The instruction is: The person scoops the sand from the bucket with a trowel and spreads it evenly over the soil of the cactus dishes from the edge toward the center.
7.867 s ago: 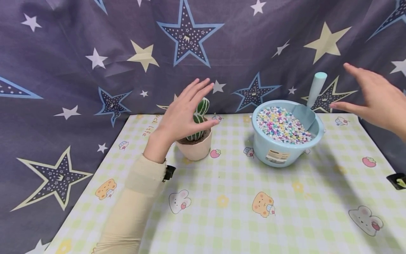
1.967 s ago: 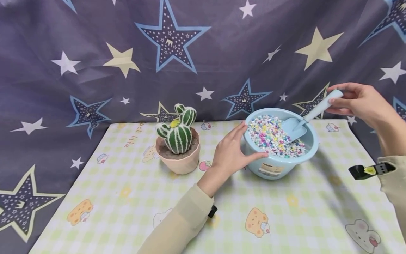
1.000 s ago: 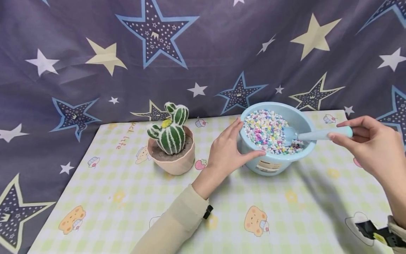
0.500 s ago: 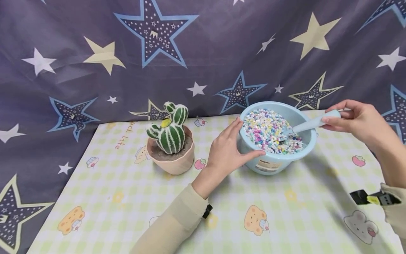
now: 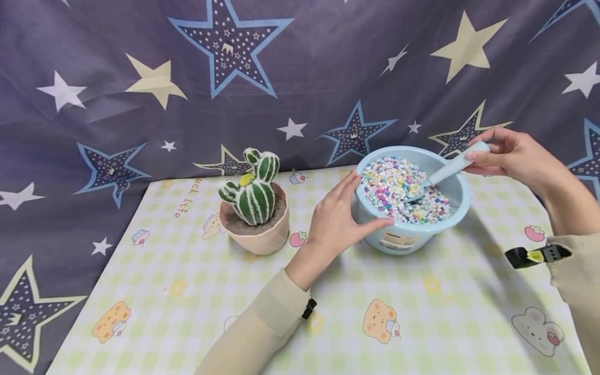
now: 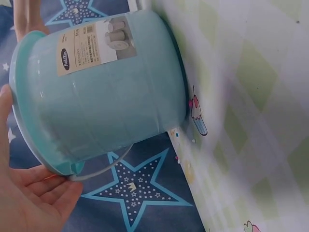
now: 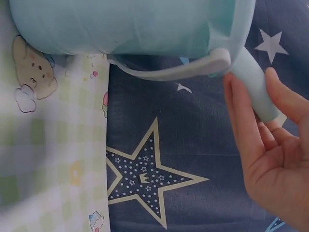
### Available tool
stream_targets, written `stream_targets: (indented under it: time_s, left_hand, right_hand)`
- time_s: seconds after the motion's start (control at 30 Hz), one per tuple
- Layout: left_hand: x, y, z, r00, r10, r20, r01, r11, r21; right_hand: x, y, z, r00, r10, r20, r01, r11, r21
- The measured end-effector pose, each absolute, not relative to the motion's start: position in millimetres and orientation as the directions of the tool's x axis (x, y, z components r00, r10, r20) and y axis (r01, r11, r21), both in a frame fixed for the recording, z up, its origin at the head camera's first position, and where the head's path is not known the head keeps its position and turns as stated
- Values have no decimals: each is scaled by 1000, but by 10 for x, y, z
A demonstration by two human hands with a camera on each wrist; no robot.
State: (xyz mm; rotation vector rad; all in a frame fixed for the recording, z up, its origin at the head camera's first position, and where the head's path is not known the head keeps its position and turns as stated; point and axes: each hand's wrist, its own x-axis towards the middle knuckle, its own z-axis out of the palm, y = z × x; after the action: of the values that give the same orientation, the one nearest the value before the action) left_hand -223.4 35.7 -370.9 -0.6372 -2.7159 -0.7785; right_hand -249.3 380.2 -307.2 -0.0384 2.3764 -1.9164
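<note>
A light blue bucket [image 5: 424,237] stands on the table, full nearly to the brim with multicoloured beads [image 5: 394,177]. My left hand [image 5: 335,219] grips its rim at the left, thumb in front and fingers farther back; the left wrist view shows curled fingers beside the bucket's rim and thin handle [image 6: 99,171]. Over the right side of the bucket, my right hand [image 5: 520,156] pinches the handle end of a pale blue scoop [image 5: 452,169]. The scoop slants down to the left, its blade partly hidden among the beads. Its handle [image 7: 256,87] also shows beside the bucket in the right wrist view.
Left of the bucket, a potted cactus [image 5: 255,203] stands in a pale pink pot [image 5: 260,242]. A checked cloth [image 5: 337,323] with cartoon prints covers the table. Behind it hangs a dark curtain [image 5: 328,62] patterned with stars.
My left hand has gone from over the cactus to the bucket's rim. My right hand has taken hold of the scoop, and its handle dipped, then rose again as the blade shifted in the beads.
</note>
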Motion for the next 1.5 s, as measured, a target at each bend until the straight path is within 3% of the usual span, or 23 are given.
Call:
stream_targets:
  time_s: [0.2,0.33,0.57,0.7,0.8,1.03,1.5]
  left_hand:
    - [-2226,368,-3705,-885,343,315,457,768,448]
    - [-2233,355,-3706,-884,336,326,457,771,443]
    - [-2233,361,-3706,-883,335,328,456,776,436]
    - [-2229,364,-3704,-887,335,319,452,772,447]
    - [-2228,368,-3698,-886,335,320,454,768,453]
    - [-2223,359,-3686,-888,330,319,450,764,462]
    - [-2184,304,-3580,-898,366,244,438,697,567]
  right_hand:
    - [-2243,3763,-3207,-997,-34,74,-77,110,-991]
    - [-2053,3637,-3288,-979,21,201,-191,230,-954]
    - [-1808,3470,-3385,-923,97,373,-337,264,-904]
    - [-1707,3423,-3420,-901,157,405,-299,450,-841]
    - [-1642,3383,-3437,-886,185,426,-300,474,-828]
    - [-1590,3301,-3449,-857,188,480,-340,494,-800]
    - [-1572,3320,-3441,-870,172,461,-348,449,-823]
